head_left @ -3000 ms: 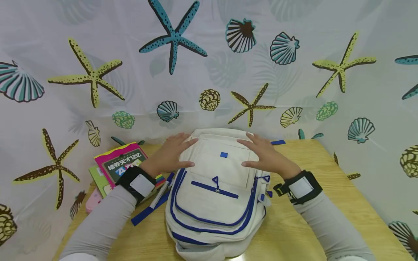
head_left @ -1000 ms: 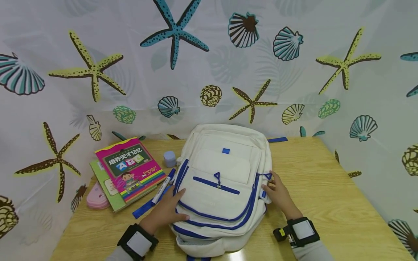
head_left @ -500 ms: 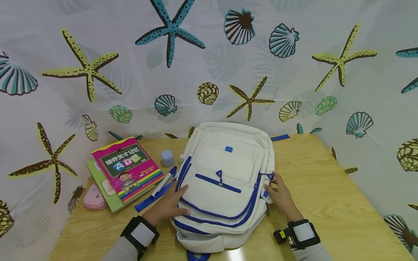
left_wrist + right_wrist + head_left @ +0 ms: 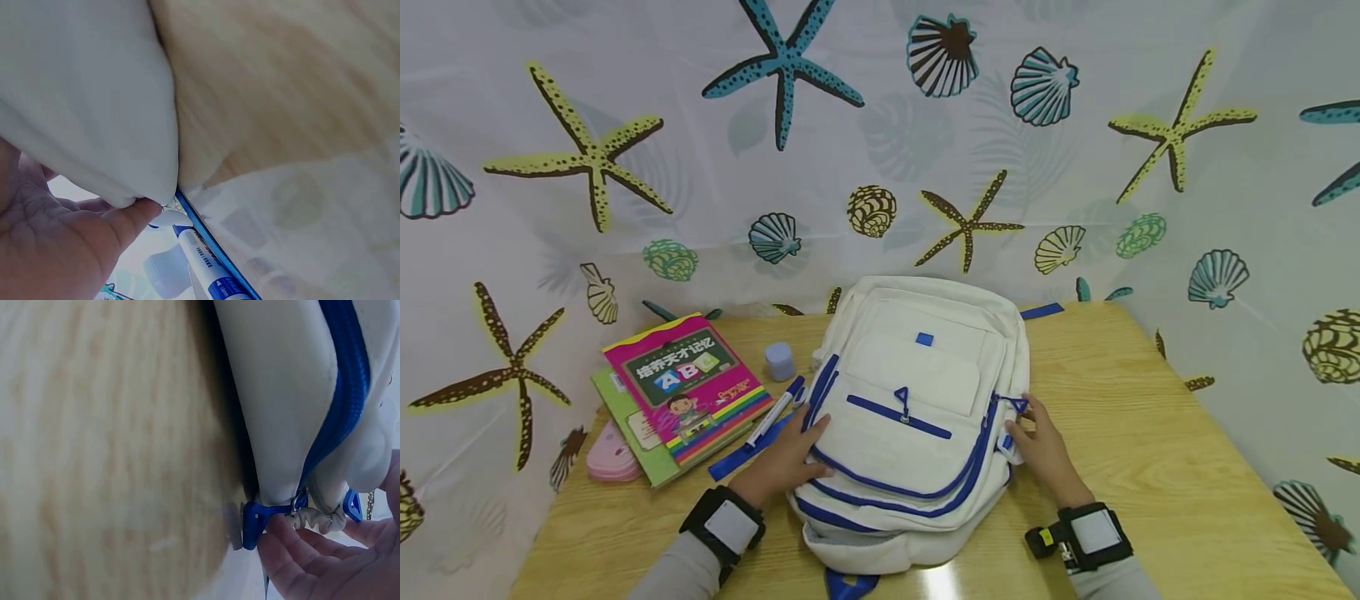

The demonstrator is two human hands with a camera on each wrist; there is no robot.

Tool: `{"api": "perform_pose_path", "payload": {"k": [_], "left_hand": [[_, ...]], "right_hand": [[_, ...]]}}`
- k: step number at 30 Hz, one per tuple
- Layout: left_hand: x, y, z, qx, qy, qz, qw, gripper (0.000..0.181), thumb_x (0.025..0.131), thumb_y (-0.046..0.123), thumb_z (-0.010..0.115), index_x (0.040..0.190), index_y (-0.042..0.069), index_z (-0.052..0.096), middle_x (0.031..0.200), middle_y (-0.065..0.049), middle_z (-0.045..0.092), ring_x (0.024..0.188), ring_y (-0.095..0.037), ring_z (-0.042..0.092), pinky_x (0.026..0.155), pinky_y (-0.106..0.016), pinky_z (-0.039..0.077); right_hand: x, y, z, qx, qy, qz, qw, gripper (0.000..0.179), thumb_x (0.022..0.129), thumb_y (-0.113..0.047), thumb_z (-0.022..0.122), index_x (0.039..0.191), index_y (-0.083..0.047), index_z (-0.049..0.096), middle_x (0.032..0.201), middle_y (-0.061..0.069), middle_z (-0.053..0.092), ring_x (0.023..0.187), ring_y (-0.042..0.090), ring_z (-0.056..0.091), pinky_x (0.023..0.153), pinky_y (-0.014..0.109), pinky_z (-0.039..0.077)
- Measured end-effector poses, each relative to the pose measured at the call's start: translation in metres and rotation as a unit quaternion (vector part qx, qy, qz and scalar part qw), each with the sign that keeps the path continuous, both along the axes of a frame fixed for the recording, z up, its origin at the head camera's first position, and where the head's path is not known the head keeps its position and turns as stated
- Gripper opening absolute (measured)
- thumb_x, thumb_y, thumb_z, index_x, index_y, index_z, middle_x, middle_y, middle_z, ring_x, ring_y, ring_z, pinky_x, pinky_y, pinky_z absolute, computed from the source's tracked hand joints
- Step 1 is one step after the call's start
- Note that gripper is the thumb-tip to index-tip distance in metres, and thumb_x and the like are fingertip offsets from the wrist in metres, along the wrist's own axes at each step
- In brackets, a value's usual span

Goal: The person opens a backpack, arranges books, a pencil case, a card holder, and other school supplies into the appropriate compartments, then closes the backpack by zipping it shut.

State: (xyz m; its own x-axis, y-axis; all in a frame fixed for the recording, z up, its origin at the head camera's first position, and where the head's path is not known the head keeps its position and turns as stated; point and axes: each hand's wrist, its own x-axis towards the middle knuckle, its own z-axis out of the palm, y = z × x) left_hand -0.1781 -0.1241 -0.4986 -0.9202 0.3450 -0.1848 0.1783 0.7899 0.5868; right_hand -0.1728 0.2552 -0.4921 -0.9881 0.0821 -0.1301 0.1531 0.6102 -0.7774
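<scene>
A white backpack [image 4: 898, 467] with blue zips lies front side up on the wooden table. My left hand [image 4: 784, 457] grips its left edge, thumb on the front panel and fingers round the side. In the left wrist view, fingertips [image 4: 140, 215] press against the white fabric. At the opposite edge, my right hand [image 4: 1047, 454] holds the bag's side beside a blue triangular zipper pull [image 4: 1017, 404]. The right wrist view shows those fingers [image 4: 290, 547] at the gathered pocket edge, close to the blue pull [image 4: 253, 526]. The bag's underside is hidden.
Left of the bag lie a pink ABC book [image 4: 688, 387], a green book [image 4: 628, 425] and a pink case [image 4: 612, 457]. A marker [image 4: 775, 412], a blue strap [image 4: 737, 457] and a small lilac jar [image 4: 780, 361] are nearer the bag. A patterned curtain [image 4: 880, 150] stands behind the table.
Both hands were above the bag's upper part three seconds ago; they have come down to its left and right sides. Over the last second, they have stayed there, with the view shifting slightly.
</scene>
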Motion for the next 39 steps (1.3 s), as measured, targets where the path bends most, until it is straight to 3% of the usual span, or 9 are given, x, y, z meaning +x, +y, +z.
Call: {"api": "perform_pose_path", "payload": {"k": [7,12,16,19,23,27,30,34,39], "left_hand": [[0.000,0.001,0.007,-0.013,-0.005,0.001,0.9999,0.075,0.076,0.030,0.069,0.139,0.015,0.031,0.147,-0.020,0.010,0.133,-0.040,0.014,0.103,-0.055,0.021],[0.007,0.006,0.020,-0.018,0.027,-0.028,0.9991,0.068,0.077,0.029,0.069,0.135,0.011,0.038,0.144,-0.020,0.020,0.131,-0.039,0.021,0.102,-0.054,0.025],[0.015,0.016,0.029,-0.026,0.036,-0.081,0.9957,0.063,0.079,0.029,0.066,0.134,0.011,0.041,0.143,-0.018,0.026,0.130,-0.037,0.026,0.102,-0.052,0.028],[0.022,0.025,0.036,-0.043,0.035,-0.127,0.9903,0.060,0.080,0.033,0.065,0.132,0.013,0.043,0.141,-0.015,0.031,0.128,-0.033,0.031,0.101,-0.049,0.030],[0.035,0.036,0.045,-0.056,0.053,-0.202,0.9764,0.054,0.080,0.038,0.064,0.126,0.015,0.050,0.129,-0.009,0.045,0.117,-0.023,0.045,0.097,-0.039,0.038],[0.044,0.047,0.048,-0.064,0.102,-0.257,0.9590,0.035,0.084,0.034,0.059,0.115,0.017,0.059,0.104,0.002,0.055,0.093,-0.009,0.051,0.083,-0.025,0.044],[0.045,0.052,0.047,-0.073,0.130,-0.266,0.9525,0.027,0.086,0.030,0.057,0.109,0.018,0.063,0.095,0.006,0.054,0.086,-0.006,0.049,0.077,-0.021,0.044],[0.045,0.056,0.043,-0.076,0.133,-0.256,0.9544,0.024,0.087,0.029,0.056,0.108,0.020,0.063,0.098,0.005,0.055,0.089,-0.007,0.049,0.080,-0.023,0.044],[0.042,0.061,0.037,-0.079,0.147,-0.248,0.9542,0.022,0.087,0.027,0.056,0.108,0.019,0.058,0.099,0.005,0.055,0.091,-0.008,0.051,0.081,-0.024,0.045]], "right_hand": [[0.001,0.009,0.007,-0.004,0.000,0.010,0.9999,0.054,0.095,-0.026,0.040,0.140,-0.006,0.018,0.132,0.030,0.035,0.109,0.045,0.048,0.086,0.047,0.044],[0.005,0.017,0.015,0.017,0.006,0.006,0.9998,0.049,0.095,-0.023,0.041,0.138,-0.006,0.026,0.130,0.029,0.039,0.112,0.047,0.045,0.084,0.049,0.045],[0.008,0.025,0.013,0.025,0.055,0.028,0.9978,0.040,0.091,-0.015,0.049,0.126,0.002,0.042,0.115,0.030,0.052,0.101,0.044,0.053,0.080,0.046,0.047],[0.009,0.032,0.005,0.003,0.084,0.070,0.9940,0.037,0.088,-0.018,0.055,0.115,0.006,0.052,0.101,0.026,0.059,0.088,0.035,0.060,0.072,0.039,0.050],[0.009,0.032,-0.003,-0.007,0.053,0.112,0.9923,0.041,0.087,-0.024,0.057,0.113,0.007,0.054,0.098,0.022,0.060,0.085,0.028,0.060,0.070,0.034,0.049],[0.009,0.024,-0.004,0.021,0.025,0.096,0.9948,0.037,0.087,-0.016,0.056,0.113,0.010,0.053,0.098,0.023,0.060,0.086,0.029,0.060,0.072,0.032,0.048],[0.006,0.021,-0.007,0.046,0.029,0.076,0.9956,0.031,0.085,-0.010,0.057,0.110,0.009,0.055,0.095,0.021,0.061,0.084,0.028,0.059,0.070,0.030,0.047],[0.001,0.020,-0.012,0.074,0.033,0.071,0.9942,0.028,0.084,-0.008,0.057,0.106,0.010,0.058,0.092,0.020,0.062,0.084,0.027,0.058,0.070,0.033,0.047],[-0.002,0.019,-0.013,0.085,0.003,0.060,0.9945,0.029,0.083,-0.008,0.055,0.104,0.011,0.059,0.096,0.022,0.061,0.088,0.029,0.057,0.075,0.041,0.047]]}}
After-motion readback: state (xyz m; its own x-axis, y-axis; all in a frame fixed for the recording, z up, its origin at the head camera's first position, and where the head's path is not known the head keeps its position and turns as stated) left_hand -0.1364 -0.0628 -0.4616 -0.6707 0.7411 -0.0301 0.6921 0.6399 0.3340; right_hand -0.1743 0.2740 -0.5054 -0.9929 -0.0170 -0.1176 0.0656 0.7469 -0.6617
